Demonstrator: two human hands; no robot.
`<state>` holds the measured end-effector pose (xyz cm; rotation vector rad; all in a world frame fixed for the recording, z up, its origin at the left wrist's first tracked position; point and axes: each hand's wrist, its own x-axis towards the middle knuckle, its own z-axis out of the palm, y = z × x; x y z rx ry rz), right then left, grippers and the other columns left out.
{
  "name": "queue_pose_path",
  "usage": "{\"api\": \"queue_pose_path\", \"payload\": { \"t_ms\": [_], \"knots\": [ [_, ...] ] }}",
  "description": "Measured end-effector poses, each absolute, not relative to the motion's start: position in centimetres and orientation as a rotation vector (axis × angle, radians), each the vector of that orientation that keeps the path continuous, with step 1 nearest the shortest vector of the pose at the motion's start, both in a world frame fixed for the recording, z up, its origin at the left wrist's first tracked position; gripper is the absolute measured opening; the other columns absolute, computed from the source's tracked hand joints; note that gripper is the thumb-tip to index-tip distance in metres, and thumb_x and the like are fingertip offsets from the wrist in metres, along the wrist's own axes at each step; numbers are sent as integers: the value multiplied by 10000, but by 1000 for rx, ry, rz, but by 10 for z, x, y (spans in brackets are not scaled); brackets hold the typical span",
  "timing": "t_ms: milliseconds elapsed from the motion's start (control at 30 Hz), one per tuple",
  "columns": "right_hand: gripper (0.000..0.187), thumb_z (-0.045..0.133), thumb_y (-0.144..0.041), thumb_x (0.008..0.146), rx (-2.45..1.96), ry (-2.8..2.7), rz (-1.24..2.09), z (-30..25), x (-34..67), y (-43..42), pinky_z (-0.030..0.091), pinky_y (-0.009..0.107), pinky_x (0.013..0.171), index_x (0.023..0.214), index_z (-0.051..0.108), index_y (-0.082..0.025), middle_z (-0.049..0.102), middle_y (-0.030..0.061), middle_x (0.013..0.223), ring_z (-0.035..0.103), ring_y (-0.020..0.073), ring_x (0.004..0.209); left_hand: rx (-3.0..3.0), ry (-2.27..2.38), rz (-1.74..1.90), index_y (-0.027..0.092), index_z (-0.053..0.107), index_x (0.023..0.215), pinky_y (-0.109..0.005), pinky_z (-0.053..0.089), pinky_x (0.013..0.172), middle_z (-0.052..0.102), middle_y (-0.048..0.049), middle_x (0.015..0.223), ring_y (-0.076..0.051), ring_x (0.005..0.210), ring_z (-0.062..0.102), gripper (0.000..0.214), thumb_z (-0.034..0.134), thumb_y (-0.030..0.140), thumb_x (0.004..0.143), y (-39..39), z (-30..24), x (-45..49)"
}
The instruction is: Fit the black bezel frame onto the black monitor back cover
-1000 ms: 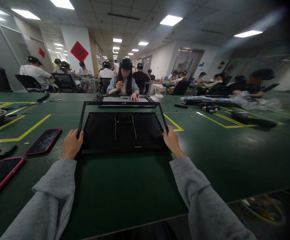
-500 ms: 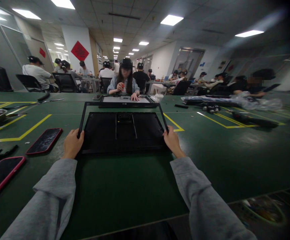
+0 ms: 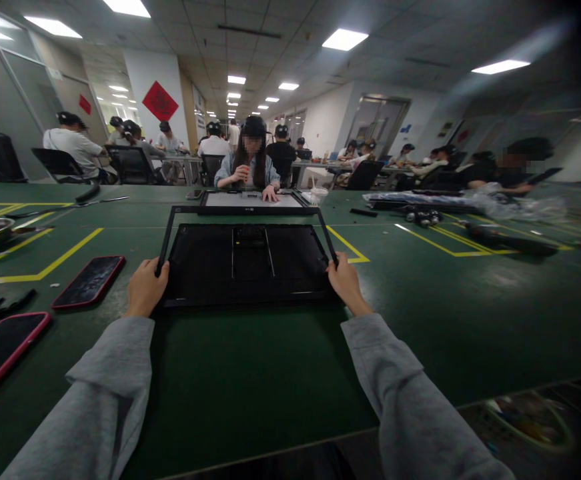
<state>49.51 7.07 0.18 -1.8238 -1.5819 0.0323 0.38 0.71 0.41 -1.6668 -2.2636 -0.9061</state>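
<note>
Both hands are closed on a thin black frame, one on each side bar near its lower corners. The left hand is wrapped round the left bar and the right hand round the right bar, well apart, with grey sleeves running back toward the near edge of the table. The frame is tilted, its near end in the hands and its far bar higher.

Under the frame a black back panel lies flat on the green surface, midway between the left and right edges. Its near edge sits just between the two hands.

Left of the left hand, a red-edged phone lies face up inside a corner of yellow tape lines. A second phone with a pink rim sits nearer the near left corner.

At the far edge, a seated person rests a hand on a light-faced panel that lies just beyond the frame's far bar. Toward the far right edge are dark parts and clear plastic wrapping.
</note>
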Motion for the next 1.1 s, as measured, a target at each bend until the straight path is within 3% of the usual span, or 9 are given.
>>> {"api": "queue_pose_path", "payload": {
  "t_ms": [1100],
  "knots": [
    [372,397,-267,908,-1843,-1585,25,2,495,70,445,359,790,1253,491,-164,689,109,896,646,251,856,-1715,-2330,-883,191,607,1225,-353,438,803,630,-126,1149,-254,970,593,513,340,502,915,13,-1,0]
  ]
}}
